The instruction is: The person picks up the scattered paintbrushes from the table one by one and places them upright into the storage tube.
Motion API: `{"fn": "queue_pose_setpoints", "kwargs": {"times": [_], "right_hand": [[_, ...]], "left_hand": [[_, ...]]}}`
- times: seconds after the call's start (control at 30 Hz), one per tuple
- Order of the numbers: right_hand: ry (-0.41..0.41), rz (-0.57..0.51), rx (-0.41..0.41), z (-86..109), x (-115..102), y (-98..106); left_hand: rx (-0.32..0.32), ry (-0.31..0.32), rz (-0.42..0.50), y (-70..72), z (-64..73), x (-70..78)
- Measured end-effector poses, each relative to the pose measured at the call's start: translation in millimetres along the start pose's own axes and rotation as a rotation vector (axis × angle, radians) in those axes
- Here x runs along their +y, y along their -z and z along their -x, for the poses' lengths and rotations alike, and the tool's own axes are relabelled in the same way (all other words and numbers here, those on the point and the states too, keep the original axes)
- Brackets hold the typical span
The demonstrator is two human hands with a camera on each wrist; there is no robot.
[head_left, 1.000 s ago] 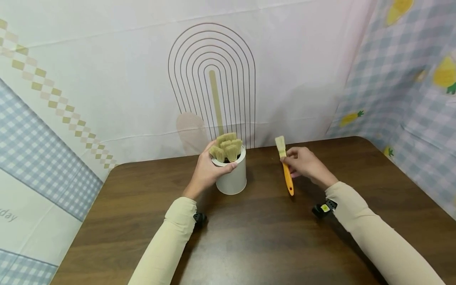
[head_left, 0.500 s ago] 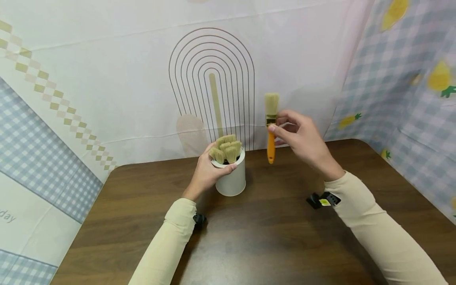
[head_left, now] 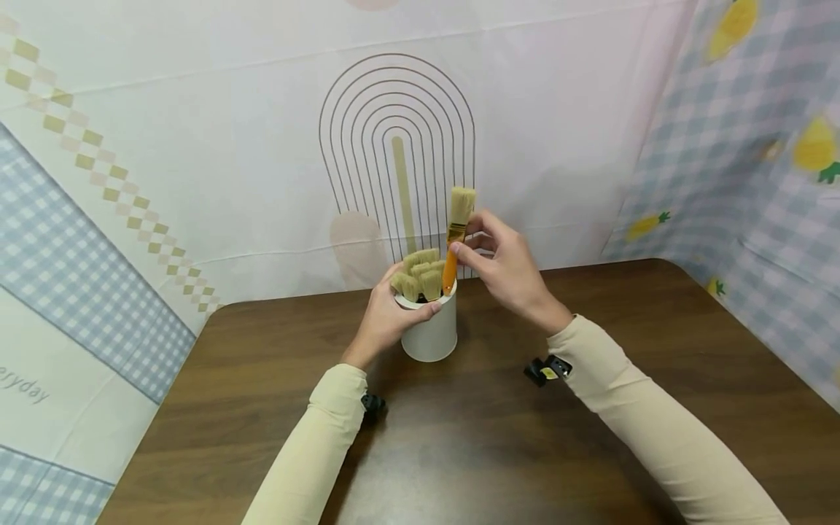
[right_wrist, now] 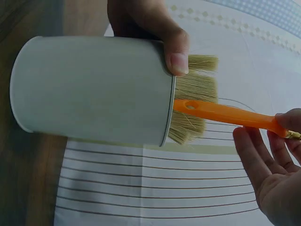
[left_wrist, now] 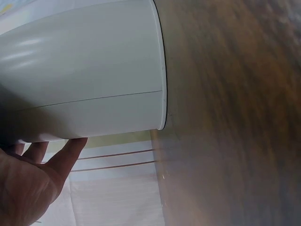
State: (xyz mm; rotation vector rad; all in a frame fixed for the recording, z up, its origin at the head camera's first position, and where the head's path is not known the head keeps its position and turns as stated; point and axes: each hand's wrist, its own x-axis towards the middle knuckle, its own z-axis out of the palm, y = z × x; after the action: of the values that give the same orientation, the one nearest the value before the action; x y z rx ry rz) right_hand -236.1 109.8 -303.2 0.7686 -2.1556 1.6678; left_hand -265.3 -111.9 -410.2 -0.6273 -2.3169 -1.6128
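Observation:
A pale grey can (head_left: 429, 337) stands upright on the table, with several bristle brushes (head_left: 420, 271) in it, bristles up. My left hand (head_left: 387, 321) grips the can from the left, thumb at the rim and fingers around the far side. In the left wrist view its fingers (left_wrist: 66, 157) lie along the can's wall. My right hand (head_left: 508, 270) pinches a paintbrush (head_left: 450, 266) with an orange handle near its metal collar, bristles up. The handle's end is right at the can's rim, as the right wrist view shows the orange handle (right_wrist: 225, 113) against the opening.
The brown wooden table (head_left: 459, 437) reaches back to a white patterned cloth (head_left: 262, 182) hung behind it. A blue checked cloth (head_left: 709, 168) with fruit prints hangs at the right. Each wrist wears a small black camera (head_left: 538, 372).
My right hand has lifted the paintbrush off the right side and carried it left to above the can, handle end down. My left hand keeps its hold on the can.

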Motion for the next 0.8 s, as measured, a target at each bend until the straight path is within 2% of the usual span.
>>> {"fn": "queue_pose_setpoints", "kwargs": {"times": [0.2, 0.43, 0.53, 0.67, 0.8], "right_hand": [[-0.018, -0.014, -0.005, -5.2, 3.6, -2.0], [-0.038, 0.125, -0.139, 0.0, 11.8, -10.5], [-0.042, 0.135, -0.167, 4.3, 15.0, -14.2], [-0.036, 0.147, -0.141, 7.3, 15.8, -15.8], [0.015, 0.24, -0.098, 6.0, 16.0, -14.7]], "left_hand": [[0.0, -0.01, -0.009, 0.5, 0.1, 0.2], [0.007, -0.017, -0.006, 0.4, 1.4, 2.5], [0.003, -0.01, 0.0, -0.6, 2.3, 3.9], [0.002, -0.002, 0.005, -1.3, 2.8, 6.3], [0.002, -0.008, 0.005, -1.4, 1.1, 7.0]]}}
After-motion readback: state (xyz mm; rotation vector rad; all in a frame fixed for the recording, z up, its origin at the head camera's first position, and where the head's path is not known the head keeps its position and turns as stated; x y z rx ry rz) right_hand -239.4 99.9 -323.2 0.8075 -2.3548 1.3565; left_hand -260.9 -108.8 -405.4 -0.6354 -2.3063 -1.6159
